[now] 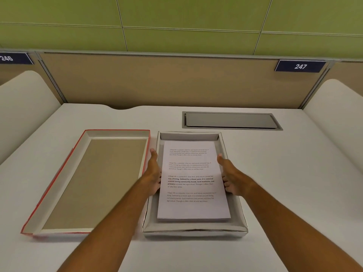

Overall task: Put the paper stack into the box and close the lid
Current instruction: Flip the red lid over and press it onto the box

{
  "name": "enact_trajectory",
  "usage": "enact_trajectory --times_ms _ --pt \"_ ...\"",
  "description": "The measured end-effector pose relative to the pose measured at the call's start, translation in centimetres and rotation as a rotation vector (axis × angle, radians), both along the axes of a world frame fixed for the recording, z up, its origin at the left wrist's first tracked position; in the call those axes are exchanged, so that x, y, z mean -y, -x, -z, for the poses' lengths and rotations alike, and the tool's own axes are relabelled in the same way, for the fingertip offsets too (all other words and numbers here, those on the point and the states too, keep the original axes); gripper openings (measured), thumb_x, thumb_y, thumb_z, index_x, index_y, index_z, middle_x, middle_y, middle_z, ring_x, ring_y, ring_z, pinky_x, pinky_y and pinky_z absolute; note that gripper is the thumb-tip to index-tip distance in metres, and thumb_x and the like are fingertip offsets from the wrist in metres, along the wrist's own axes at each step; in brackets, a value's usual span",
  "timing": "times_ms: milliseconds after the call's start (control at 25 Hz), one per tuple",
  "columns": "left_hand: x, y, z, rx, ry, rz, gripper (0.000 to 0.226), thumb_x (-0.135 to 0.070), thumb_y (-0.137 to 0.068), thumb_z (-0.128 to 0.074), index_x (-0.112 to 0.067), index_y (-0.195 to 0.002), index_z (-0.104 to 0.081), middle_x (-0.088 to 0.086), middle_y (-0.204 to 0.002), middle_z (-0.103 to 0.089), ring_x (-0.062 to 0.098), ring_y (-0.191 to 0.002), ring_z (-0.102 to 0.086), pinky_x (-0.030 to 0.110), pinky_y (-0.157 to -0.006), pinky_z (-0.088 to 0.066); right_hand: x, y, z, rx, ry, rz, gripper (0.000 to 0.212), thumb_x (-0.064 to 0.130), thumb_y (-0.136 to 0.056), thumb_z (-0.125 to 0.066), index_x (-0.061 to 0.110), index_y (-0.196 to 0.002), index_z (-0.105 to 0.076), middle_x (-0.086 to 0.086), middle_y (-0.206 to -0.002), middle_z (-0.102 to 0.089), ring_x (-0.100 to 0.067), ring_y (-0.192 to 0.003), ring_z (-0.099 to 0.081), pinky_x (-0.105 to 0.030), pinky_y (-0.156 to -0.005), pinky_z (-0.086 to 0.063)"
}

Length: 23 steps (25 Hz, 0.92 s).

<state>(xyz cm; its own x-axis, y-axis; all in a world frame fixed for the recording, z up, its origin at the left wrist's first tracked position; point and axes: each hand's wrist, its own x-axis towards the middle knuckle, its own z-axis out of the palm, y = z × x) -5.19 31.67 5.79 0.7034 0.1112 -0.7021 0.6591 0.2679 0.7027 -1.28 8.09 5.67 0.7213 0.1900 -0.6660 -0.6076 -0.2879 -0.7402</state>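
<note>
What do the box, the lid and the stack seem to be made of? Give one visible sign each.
Box: probably thin white card; its walls bow and crease.
Lid: likely cardboard, matt brown inside, red outer edge.
Stack: plain white paper, printed text, sheet edges visible in front.

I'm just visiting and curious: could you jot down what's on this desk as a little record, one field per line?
setting: white desk in a partitioned booth numbered 247
paper stack: printed sheets, lying inside the box
box: grey, open, right of the lid
lid: red-edged, off the box, lying inside-up on the desk
left hand: at the stack's left edge
right hand: at the stack's right edge
grip: fingers partly hidden, so whether the hands are gripping or releasing is unclear
task stage: paper in, lid not yet on
desk hatch: closed grey panel behind the box
</note>
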Motion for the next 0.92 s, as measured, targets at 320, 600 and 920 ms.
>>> enact_trajectory --times_ms 320,600,920 --pt "-0.8 0.8 -0.7 0.057 -0.025 0.001 0.094 -0.08 -0.081 -0.014 -0.007 -0.131 -0.046 0.012 -0.084 -0.056 0.022 -0.076 -0.054 0.031 -0.068 -0.036 -1.9 1.5 -1.6 0.251 0.205 -0.012 0.061 0.063 -0.096 -0.025 0.014 -0.109 -0.06 -0.011 -0.107 -0.069 -0.028 -0.087 -0.066 -0.039 -0.08 -0.05" --pt "1.6 4.1 -2.6 0.264 -0.869 0.224 0.083 -0.061 -0.087 -0.048 -0.015 -0.151 -0.021 0.01 -0.161 -0.021 0.034 -0.146 -0.024 0.049 -0.115 -0.024 -4.4 4.4 -1.9 0.785 0.603 -0.253 0.081 0.068 -0.089 -0.039 0.015 -0.149 -0.033 -0.01 -0.158 -0.036 -0.034 -0.142 -0.037 -0.05 -0.116 -0.034" --pt "-0.7 9.2 -2.4 0.297 -1.59 0.418 0.099 -0.071 -0.082 -0.036 -0.018 -0.153 0.007 0.012 -0.162 0.012 0.031 -0.15 0.008 0.046 -0.119 0.0 -6.0 6.9 -1.2 1.009 0.793 -0.501 0.097 0.072 -0.087 -0.031 0.014 -0.157 0.002 -0.011 -0.166 0.006 -0.031 -0.153 0.006 -0.044 -0.121 0.005"
